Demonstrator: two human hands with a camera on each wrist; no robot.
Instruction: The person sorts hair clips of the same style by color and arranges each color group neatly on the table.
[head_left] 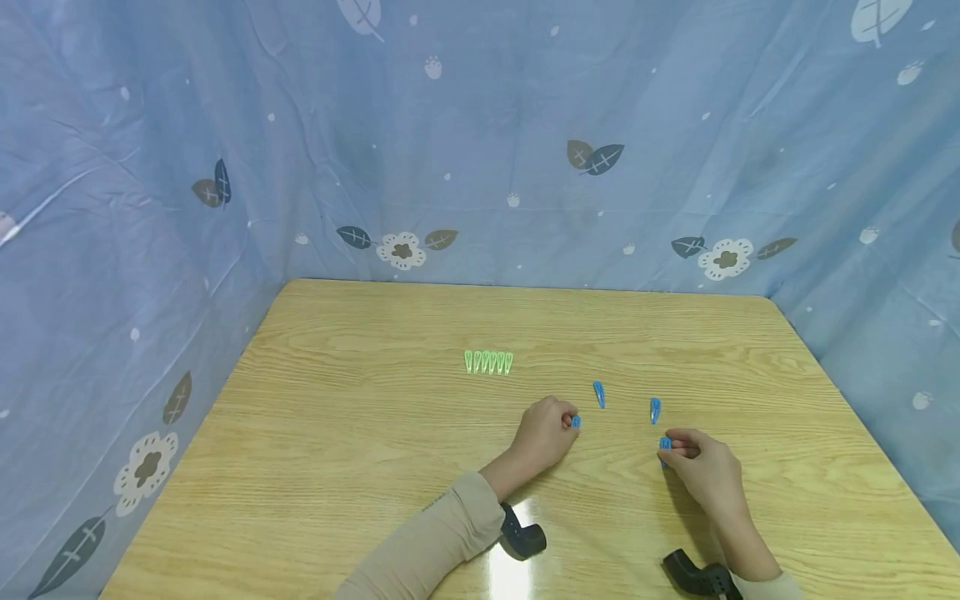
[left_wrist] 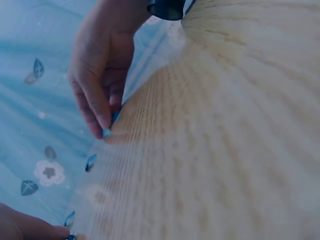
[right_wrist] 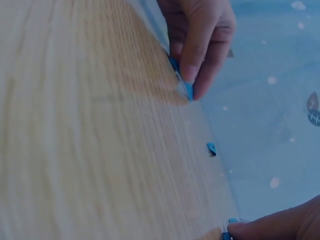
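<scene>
My left hand (head_left: 545,431) pinches a blue snap hair clip (head_left: 575,422) between thumb and fingers, low over the table's middle. In the left wrist view, part of that clip (left_wrist: 106,132) shows below the fingertips. To the right, my right hand (head_left: 705,467) grips another blue hair clip (head_left: 665,444) by thumb and fingers; the right wrist view shows this clip (right_wrist: 188,91) slanting under the thumb. Two more blue clips lie beyond the hands: one (head_left: 599,394) near the left hand, one (head_left: 655,410) just above the right. Several light green hair clips (head_left: 488,362) form a row farther left.
The wooden table (head_left: 360,400) ends at a blue curtain (head_left: 480,167) with leaf and flower prints, which hangs behind and along both sides. Black curved wrist mounts (head_left: 522,537) sit under the forearms. Light glares off the tabletop near the front.
</scene>
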